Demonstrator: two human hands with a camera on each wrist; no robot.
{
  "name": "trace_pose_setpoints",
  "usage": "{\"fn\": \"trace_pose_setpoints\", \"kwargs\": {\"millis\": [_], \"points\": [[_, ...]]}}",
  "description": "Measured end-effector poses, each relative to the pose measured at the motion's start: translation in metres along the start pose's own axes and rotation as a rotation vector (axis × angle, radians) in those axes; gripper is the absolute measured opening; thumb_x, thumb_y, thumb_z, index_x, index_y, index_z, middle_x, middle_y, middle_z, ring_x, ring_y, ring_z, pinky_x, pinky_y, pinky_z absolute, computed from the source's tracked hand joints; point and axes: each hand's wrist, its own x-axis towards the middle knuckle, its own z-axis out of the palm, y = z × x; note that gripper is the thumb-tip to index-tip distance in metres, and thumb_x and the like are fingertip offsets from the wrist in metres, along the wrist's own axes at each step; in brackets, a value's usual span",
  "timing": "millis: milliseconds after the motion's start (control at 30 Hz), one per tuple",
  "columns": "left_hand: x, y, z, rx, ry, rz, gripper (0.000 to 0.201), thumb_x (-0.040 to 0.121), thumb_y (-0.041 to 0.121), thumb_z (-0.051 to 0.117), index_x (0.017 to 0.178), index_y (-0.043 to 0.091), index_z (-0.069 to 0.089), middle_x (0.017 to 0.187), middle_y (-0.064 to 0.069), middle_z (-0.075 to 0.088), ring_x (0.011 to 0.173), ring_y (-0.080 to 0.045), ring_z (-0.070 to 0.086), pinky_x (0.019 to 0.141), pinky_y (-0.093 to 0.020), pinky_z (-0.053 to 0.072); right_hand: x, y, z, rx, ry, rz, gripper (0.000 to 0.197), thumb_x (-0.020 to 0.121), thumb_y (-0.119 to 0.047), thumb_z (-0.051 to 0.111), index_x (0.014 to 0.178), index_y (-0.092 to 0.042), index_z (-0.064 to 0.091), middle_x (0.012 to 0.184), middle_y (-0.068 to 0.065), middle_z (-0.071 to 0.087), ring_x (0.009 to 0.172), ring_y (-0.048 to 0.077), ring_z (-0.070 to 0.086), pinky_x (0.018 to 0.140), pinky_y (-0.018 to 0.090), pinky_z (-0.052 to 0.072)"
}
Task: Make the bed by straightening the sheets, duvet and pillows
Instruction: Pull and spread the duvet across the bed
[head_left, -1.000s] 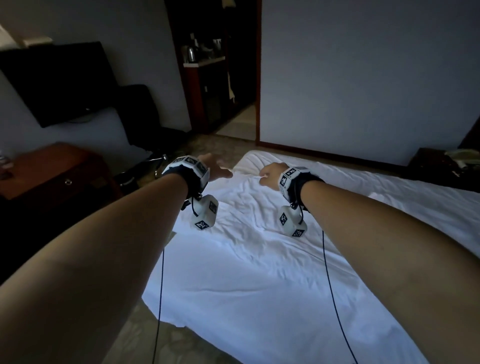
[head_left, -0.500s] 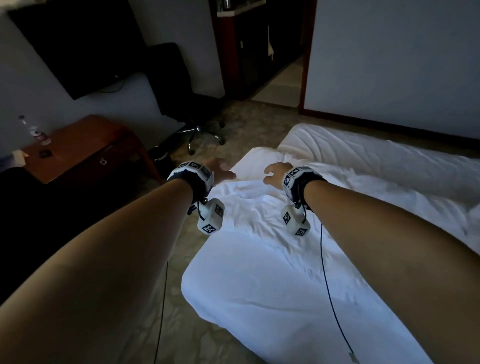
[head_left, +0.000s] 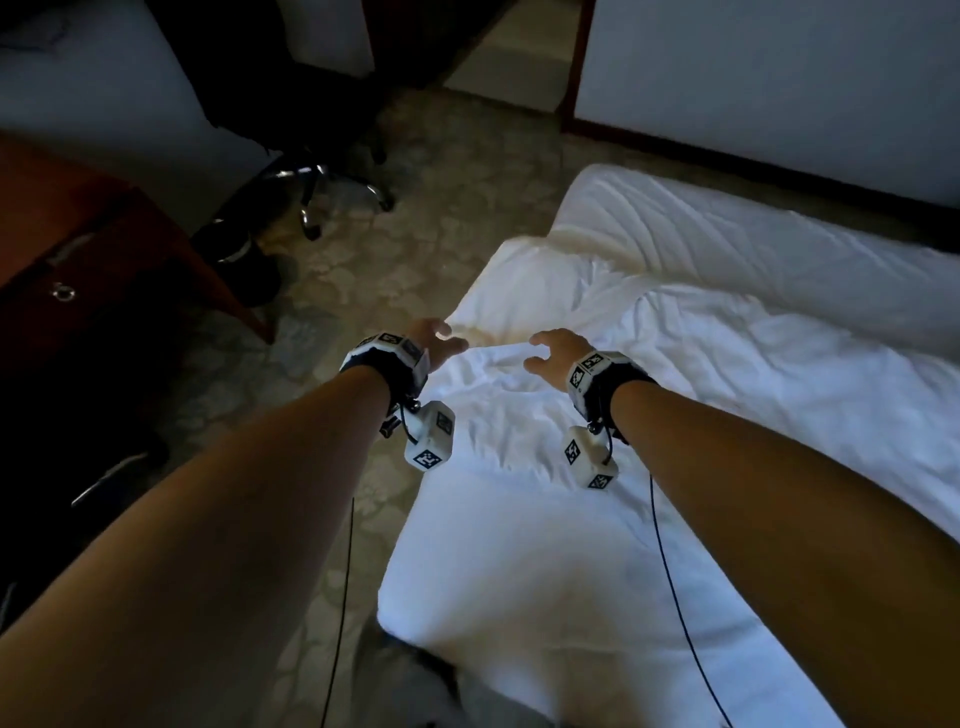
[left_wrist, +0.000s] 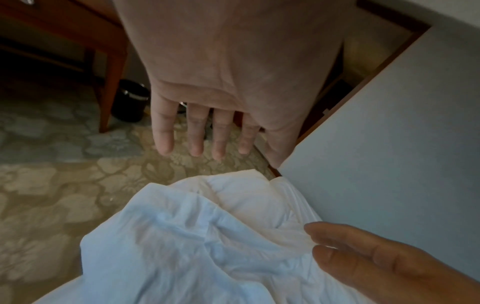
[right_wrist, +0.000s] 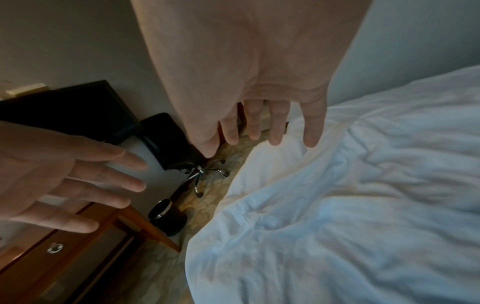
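A rumpled white duvet (head_left: 649, 415) lies across the bed, its near corner (head_left: 498, 291) bunched at the bed's left edge over the white sheeted mattress (head_left: 727, 234). My left hand (head_left: 436, 340) hovers just left of that corner with straight, spread fingers (left_wrist: 192, 131) and holds nothing. My right hand (head_left: 553, 351) hangs above the duvet's wrinkled edge, its fingers (right_wrist: 278, 123) extended and empty. In the wrist views the duvet (left_wrist: 197, 236) sits below both palms, apart from the fingertips. No pillow is in view.
A wooden desk (head_left: 78, 249) with a ring-pull drawer stands at the left. A black bin (head_left: 244, 265) and a swivel chair base (head_left: 322, 192) sit on the patterned carpet (head_left: 415, 171). Thin black cables (head_left: 670, 571) trail from my wrists over the bed.
Both hands gripped the duvet's edge a second ago; they have let go and now hover with fingers spread. The duvet corner has dropped onto the bed, and my view has tilted downward.
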Motion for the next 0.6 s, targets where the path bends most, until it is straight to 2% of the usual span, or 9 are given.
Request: {"fn": "trace_pose_setpoints", "kwargs": {"millis": [133, 233, 300, 400, 500, 567, 600], "points": [[0.069, -0.044, -0.006, -0.057, -0.115, -0.049, 0.064, 0.091, 0.042, 0.060, 0.141, 0.007, 0.042, 0.143, -0.017, 0.046, 0.127, -0.033, 0.048, 0.095, -0.032, 0.038, 0.059, -0.026, 0.048, 0.060, -0.046, 0.117, 0.061, 0.092, -0.050, 0.053, 0.146, -0.024, 0.038, 0.156, 0.004, 0.026, 0.141, 0.029, 0.030, 0.114, 0.042, 0.029], [0.116, -0.078, 0.001, -0.103, -0.194, -0.092, 0.078, 0.089, 0.052, 0.057, 0.148, 0.010, 0.029, 0.148, -0.017, 0.040, 0.129, -0.036, 0.044, 0.103, -0.043, 0.039, 0.100, -0.039, 0.079, 0.069, -0.036, 0.181, 0.068, 0.090, -0.056, 0.053, 0.149, -0.030, 0.030, 0.160, 0.001, 0.014, 0.144, 0.031, 0.019, 0.116, 0.044, 0.024], [0.142, -0.097, 0.009, -0.147, -0.222, -0.121, 0.082, 0.089, 0.053, 0.057, 0.150, 0.011, 0.023, 0.151, -0.016, 0.034, 0.133, -0.036, 0.040, 0.106, -0.046, 0.037, 0.122, -0.043, 0.099, 0.084, -0.023, 0.215, 0.076, 0.088, -0.059, 0.054, 0.151, -0.036, 0.020, 0.162, -0.002, 0.002, 0.147, 0.032, 0.009, 0.118, 0.046, 0.020], [0.180, -0.128, 0.033, -0.226, -0.266, -0.191, 0.090, 0.087, 0.053, 0.060, 0.153, 0.015, 0.013, 0.157, -0.014, 0.024, 0.138, -0.035, 0.033, 0.105, -0.045, 0.035, 0.151, -0.042, 0.134, 0.070, -0.053, 0.292, 0.096, 0.079, -0.071, 0.056, 0.150, -0.048, -0.004, 0.159, -0.008, -0.022, 0.147, 0.034, -0.015, 0.117, 0.058, 0.010], [0.212, -0.165, 0.063, -0.308, -0.319, -0.296, 0.102, 0.081, 0.056, 0.065, 0.154, 0.020, 0.002, 0.158, -0.014, 0.020, 0.139, -0.036, 0.033, 0.104, -0.045, 0.035, 0.181, -0.034, 0.173, 0.038, -0.078, 0.341, 0.116, 0.062, -0.083, 0.059, 0.143, -0.054, -0.019, 0.154, -0.009, -0.034, 0.143, 0.039, -0.024, 0.110, 0.071, 0.010], [0.235, -0.192, 0.088, -0.329, -0.332, -0.345, 0.120, 0.068, 0.065, 0.072, 0.154, 0.021, 0.000, 0.158, -0.015, 0.019, 0.140, -0.036, 0.031, 0.108, -0.047, 0.034, 0.197, -0.026, 0.200, 0.061, -0.085, 0.371, 0.126, 0.050, -0.087, 0.062, 0.138, -0.057, -0.023, 0.153, -0.010, -0.035, 0.142, 0.040, -0.027, 0.107, 0.074, 0.011], [0.247, -0.205, 0.101, -0.325, -0.346, -0.367, 0.136, 0.054, 0.074, 0.074, 0.154, 0.023, -0.002, 0.159, -0.014, 0.016, 0.141, -0.036, 0.028, 0.110, -0.052, 0.033, 0.204, -0.022, 0.212, 0.066, -0.094, 0.386, 0.129, 0.045, -0.089, 0.061, 0.136, -0.058, -0.025, 0.152, -0.011, -0.037, 0.141, 0.039, -0.029, 0.105, 0.076, 0.010]]}}
